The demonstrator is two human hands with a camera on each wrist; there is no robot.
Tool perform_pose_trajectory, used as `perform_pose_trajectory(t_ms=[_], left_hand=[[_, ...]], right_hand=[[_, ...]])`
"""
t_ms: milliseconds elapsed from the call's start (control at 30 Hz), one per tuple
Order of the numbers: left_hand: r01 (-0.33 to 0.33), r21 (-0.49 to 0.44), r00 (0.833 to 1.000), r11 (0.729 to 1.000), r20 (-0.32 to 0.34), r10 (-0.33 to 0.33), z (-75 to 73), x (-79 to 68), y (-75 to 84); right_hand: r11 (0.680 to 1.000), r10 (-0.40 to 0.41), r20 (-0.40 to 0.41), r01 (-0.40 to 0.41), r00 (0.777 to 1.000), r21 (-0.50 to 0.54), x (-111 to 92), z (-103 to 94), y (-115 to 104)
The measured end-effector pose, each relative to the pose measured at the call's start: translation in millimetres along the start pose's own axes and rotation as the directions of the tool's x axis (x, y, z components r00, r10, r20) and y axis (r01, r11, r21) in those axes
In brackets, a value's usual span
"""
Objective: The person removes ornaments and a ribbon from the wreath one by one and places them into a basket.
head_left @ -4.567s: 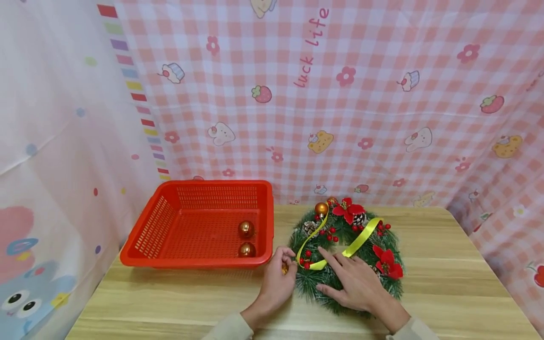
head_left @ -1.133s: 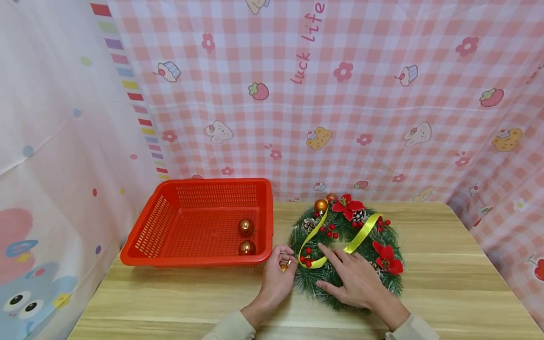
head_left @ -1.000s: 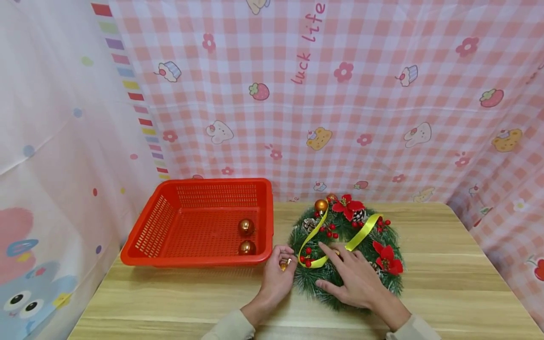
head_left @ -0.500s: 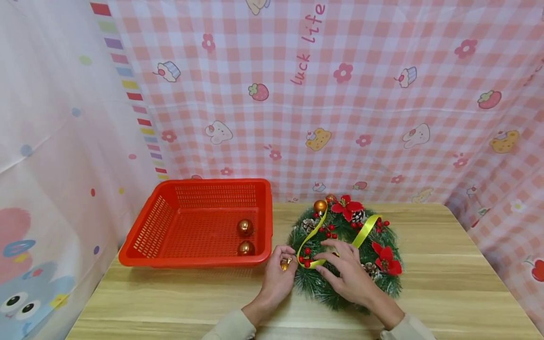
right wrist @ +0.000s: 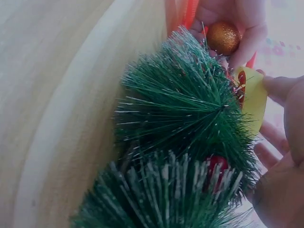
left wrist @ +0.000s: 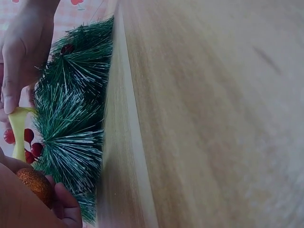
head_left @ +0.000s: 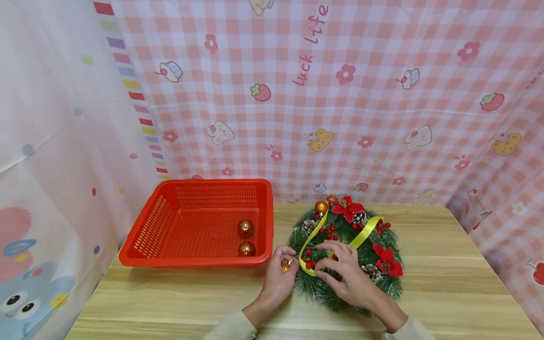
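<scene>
A green Christmas wreath (head_left: 312, 288) lies on the table, with red berries, red poinsettias (head_left: 386, 261) and pinecones. A yellow ribbon (head_left: 364, 233) loops over it; its upper left end runs up to a gold bauble (head_left: 321, 208) on the wreath's far side. My right hand (head_left: 352, 276) is over the wreath's middle, thumb and fingers pinching the ribbon near the left berries, as the right wrist view shows with the ribbon (right wrist: 255, 99) at the fingertips. At the wreath's left edge, my left hand (head_left: 276, 283) holds a glittery gold bauble (right wrist: 223, 38) in curled fingers.
A red plastic basket (head_left: 195, 262) stands left of the wreath, close to my left hand. Two shiny copper baubles (head_left: 245, 228) lie in its right side. The wooden table (head_left: 442, 283) extends to the right, and a pink checked cloth (head_left: 382, 104) hangs behind.
My right hand's fingers have gone from lying spread across the wreath to pinching the ribbon, whose lower loop has shifted. The left hand stays in place with its bauble.
</scene>
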State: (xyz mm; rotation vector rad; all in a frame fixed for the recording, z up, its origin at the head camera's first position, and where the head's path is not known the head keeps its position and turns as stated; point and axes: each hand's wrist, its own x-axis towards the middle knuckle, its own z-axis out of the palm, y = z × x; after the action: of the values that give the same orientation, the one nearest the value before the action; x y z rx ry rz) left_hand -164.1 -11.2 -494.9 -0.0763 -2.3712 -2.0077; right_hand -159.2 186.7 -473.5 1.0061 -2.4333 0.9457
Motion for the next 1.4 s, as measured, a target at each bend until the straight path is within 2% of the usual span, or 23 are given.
perform_pose_trajectory(t_ms=[200,433,767,900,1100,1400], left_hand=[[-0.007,-0.006,1.0,1.0,0.007,0.007,0.6,0.3,-0.2],[-0.024,0.001,1.0,1.0,0.007,0.024,1.6,0.4,-1.6],[-0.001,-0.016,1.0,1.0,0.019,0.001,0.0,0.8,-1.3],[0.012,-0.046,1.0,0.999,0.017,-0.011,-0.4,1.0,-1.4],[0.014,-0.064,1.0,0.998,0.018,-0.013,-0.4,0.4,-1.7],[0.039,-0.085,0.999,0.996,0.022,-0.037,-0.6,1.5,-2.6]], right_hand=[[0.999,-0.024,0.019,0.023,1.0,0.032,3.4,-2.0,-4.4],[0.998,0.012,0.031,-0.014,0.999,0.059,7.5,-3.4,-8.9],[0.994,0.01,0.018,-0.012,1.0,0.107,13.9,2.0,-12.2],[0.991,0.063,0.002,-0.063,0.998,0.118,18.2,5.7,-12.8],[0.983,0.131,-0.071,-0.121,0.989,0.135,22.6,6.7,-12.3],[0.944,0.243,-0.089,-0.214,0.966,0.251,25.7,1.7,-10.9]])
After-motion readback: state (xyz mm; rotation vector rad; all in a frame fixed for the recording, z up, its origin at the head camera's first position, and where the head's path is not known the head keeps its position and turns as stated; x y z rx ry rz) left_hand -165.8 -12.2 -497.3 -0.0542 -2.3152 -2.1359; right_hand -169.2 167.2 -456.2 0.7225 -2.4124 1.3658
